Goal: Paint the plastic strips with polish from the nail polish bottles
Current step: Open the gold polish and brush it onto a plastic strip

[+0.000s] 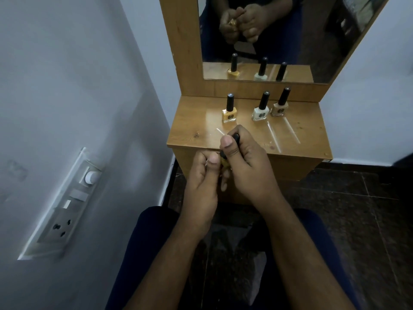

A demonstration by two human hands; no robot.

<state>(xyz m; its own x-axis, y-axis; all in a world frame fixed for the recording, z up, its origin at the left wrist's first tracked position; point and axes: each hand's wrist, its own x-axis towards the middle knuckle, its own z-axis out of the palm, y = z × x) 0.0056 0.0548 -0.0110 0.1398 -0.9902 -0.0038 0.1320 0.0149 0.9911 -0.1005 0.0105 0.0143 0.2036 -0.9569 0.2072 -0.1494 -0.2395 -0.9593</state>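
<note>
Wall (pixel 67 86), grey-white, fills the left side; a switch plate (pixel 64 204) with a round knob and socket holes is set into it.

Wooden dressing table (pixel 194 133) stands far centre, its flat top at the front. A mirror (pixel 312 41) rises from its far edge and reflects the hands and the bottles. Dark tiled floor (pixel 357 209) lies to the right and near.

Both forearms reach from the near edge; the hands meet just off the table's near edge.

Left hand (pixel 201 182): fingers curled round a small bottle (pixel 224 162), mostly hidden; only a gold-yellow bit shows between the two hands.

Right hand (pixel 245 162): fingers and thumb curled round a black cap (pixel 235 137), its top showing above the thumb. Cannot tell whether the cap is seated on the bottle or lifted off.

On the tabletop, far row, left to right: yellow bottle (pixel 229 110), white bottle (pixel 261 109), beige bottle (pixel 280 105). All upright, black caps on. The white and beige bottles stand just beside each other; the yellow one stands apart.

Clear plastic strips: one (pixel 220 132) lies just left of the right hand; two more (pixel 274 137) (pixel 292 133) lie on the right of the top, near side of the white and beige bottles.
</note>
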